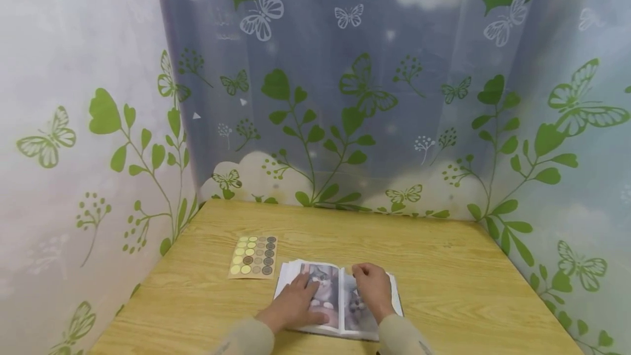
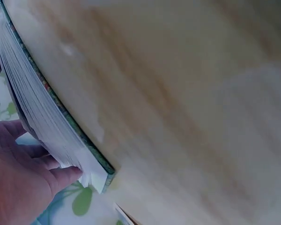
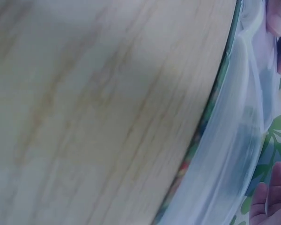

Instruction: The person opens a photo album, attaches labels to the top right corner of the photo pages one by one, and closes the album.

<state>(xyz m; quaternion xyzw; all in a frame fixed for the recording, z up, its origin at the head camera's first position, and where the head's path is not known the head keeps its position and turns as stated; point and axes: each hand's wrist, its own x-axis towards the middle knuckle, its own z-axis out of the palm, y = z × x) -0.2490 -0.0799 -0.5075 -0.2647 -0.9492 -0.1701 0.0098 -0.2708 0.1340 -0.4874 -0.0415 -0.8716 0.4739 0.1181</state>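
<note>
A photo album (image 1: 341, 314) lies spread on the table, with pictures of cats in its pages. My left hand (image 1: 294, 303) rests on the left-hand page, fingers spread over the cat photo (image 1: 322, 284). In the left wrist view, this hand (image 2: 18, 173) lies along the thick stack of page edges (image 2: 47, 108). With curled fingers, my right hand (image 1: 373, 289) pinches the right-hand page close to its upper edge, partly covering another cat photo (image 1: 354, 303). Clear plastic sleeves (image 3: 225, 136) bulge up in the right wrist view; the exact fingertip contact is partly cut off there.
A sheet of round stickers (image 1: 253, 257), in yellow, brown and grey, lies left of the album on the wooden table (image 1: 453, 278). Curtains (image 1: 315, 97) printed with leaves and butterflies stand along the table's back and sides.
</note>
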